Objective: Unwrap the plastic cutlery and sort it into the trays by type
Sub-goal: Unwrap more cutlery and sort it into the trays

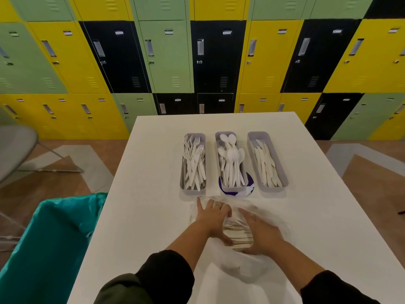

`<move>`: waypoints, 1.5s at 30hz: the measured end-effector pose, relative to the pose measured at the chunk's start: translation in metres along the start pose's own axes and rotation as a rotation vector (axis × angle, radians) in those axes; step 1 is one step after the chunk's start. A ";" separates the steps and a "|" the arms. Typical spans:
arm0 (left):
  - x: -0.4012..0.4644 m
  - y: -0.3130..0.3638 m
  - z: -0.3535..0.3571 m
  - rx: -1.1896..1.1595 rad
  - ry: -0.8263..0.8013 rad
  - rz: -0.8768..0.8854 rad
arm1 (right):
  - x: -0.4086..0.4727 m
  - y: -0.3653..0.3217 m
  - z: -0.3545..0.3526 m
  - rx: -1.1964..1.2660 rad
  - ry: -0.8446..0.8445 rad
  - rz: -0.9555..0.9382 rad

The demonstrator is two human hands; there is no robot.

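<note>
Shown: clear, crinkled plastic bag of wrapped cutlery (237, 235), lying on the white tabletop (153, 163) directly between the two hands. Left hand (213, 220) laid on the bag's left flank, fingers spread and fairly straight, ring visible; right hand (262, 234) pressed against the right flank, fingers extended, thumb low toward the body; hands close together, cupping the bundle from both sides rather than clenched on it. Judged light, soft and slippery in the film, with stiff, thin, slightly brittle pieces inside; best taken at the loose slack film nearest the body or at the bundle's two ends, not by a single piece. Just beyond the fingertips, three narrow grey plastic trays side by side: beyond the left hand, the tray of white plastic forks (192, 165); straight ahead of both hands, the tray of white plastic spoons (232, 163), standing on a round purple-and-white mark (249, 187); beyond the right hand, the tray of white plastic knives (267, 163). All three already well filled, so sorting judged far along. Outboard of the left forearm, beside the table edge, a bin lined with a teal plastic bag (48, 238), presumably for wrappers. Farther off, past the trays, a wall of green, yellow and black metal lockers (166, 58); far to the left, a grey folding chair (15, 148) on a brown-and-grey patterned floor (72, 181).
</note>
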State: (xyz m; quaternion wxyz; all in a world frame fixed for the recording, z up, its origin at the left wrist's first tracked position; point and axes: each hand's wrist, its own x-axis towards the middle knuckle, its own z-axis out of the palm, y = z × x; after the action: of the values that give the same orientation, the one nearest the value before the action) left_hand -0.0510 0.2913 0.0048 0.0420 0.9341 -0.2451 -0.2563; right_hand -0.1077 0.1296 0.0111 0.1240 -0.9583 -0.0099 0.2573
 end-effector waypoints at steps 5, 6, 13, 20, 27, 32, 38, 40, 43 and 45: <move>0.000 0.000 -0.001 -0.035 -0.011 -0.032 | -0.001 -0.002 0.001 -0.006 0.108 -0.027; 0.000 0.001 -0.001 -0.080 0.012 -0.033 | -0.001 0.000 0.001 -0.017 0.111 -0.035; 0.000 0.001 -0.003 -0.115 0.068 -0.089 | -0.004 0.003 -0.003 0.017 0.119 -0.108; 0.000 0.003 0.000 -0.073 -0.018 -0.107 | 0.000 0.003 -0.002 0.001 0.051 -0.067; -0.002 -0.016 -0.009 -0.187 -0.056 -0.016 | 0.003 0.002 0.001 -0.051 0.106 -0.078; -0.005 -0.029 -0.019 -0.162 -0.120 0.055 | -0.002 -0.003 0.010 -0.110 0.212 -0.119; -0.006 -0.034 -0.011 -0.057 -0.153 0.101 | -0.008 0.003 0.009 -0.103 0.229 -0.144; -0.008 -0.032 -0.011 -0.024 -0.155 0.117 | -0.009 0.003 0.008 -0.093 0.207 -0.120; -0.011 -0.032 -0.011 0.005 -0.160 0.122 | -0.011 0.004 0.000 0.005 0.166 -0.046; -0.011 -0.035 -0.009 0.009 -0.159 0.111 | -0.012 0.008 -0.007 0.090 0.192 0.008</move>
State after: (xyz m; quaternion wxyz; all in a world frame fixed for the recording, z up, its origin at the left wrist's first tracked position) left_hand -0.0398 0.3272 0.0101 0.0324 0.8959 -0.3001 -0.3259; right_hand -0.1150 0.1192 0.0205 0.1663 -0.9721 0.0174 0.1648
